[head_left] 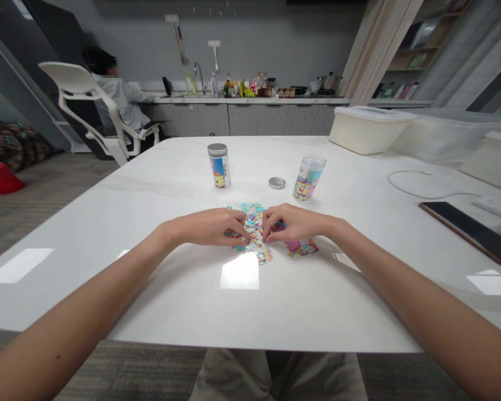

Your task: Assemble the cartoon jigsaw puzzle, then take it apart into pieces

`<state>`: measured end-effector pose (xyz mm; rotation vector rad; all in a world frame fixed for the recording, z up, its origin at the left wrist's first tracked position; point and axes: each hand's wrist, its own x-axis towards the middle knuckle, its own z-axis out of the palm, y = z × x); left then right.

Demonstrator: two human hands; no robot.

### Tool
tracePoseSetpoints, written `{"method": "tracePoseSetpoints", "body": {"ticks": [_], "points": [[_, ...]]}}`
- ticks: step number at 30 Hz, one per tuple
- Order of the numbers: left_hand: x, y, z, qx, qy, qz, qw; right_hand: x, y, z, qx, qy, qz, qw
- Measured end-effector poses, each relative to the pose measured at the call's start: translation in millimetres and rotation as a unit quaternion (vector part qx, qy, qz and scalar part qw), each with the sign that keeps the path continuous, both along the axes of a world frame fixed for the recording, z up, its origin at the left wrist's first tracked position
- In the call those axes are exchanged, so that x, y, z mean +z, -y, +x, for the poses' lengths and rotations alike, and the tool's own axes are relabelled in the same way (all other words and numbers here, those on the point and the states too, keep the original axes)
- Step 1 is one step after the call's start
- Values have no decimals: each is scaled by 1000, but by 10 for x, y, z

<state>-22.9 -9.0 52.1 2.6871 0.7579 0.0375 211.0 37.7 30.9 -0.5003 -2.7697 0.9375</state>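
Observation:
Many small, colourful jigsaw puzzle pieces lie in a loose pile on the white table. My left hand reaches into the pile from the left, its thumb and finger pinched at a puzzle piece. From the right, my right hand has its fingertips pressed together at the pile's edge. Whatever those fingertips hold is too small to make out. Partly under the right hand is a joined section of puzzle with pink and green print.
Behind the pile stand a lidded cartoon canister, a round metal lid and an uncapped clear canister. A phone, a cable and storage boxes are at right. A person sits in a white chair, far left.

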Motion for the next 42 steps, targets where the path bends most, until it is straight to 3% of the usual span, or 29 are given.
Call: {"method": "tracePoseSetpoints", "body": {"ticks": [5,14,23,32,42], "points": [[42,-4,-33,11,7,8,1000,56,-7,36,-14,8,11,1000],[50,15,-47,25,13,22,999,75,-177,261,-130,76,93,984],[-41,-61,-225,64,-63,12,996,142,-162,318,-139,174,38,974],[-53,-38,-144,57,-58,47,996,154,-136,303,-142,172,14,975],[-154,-89,-112,107,-98,68,987,141,-169,316,-119,150,2,982]]}}
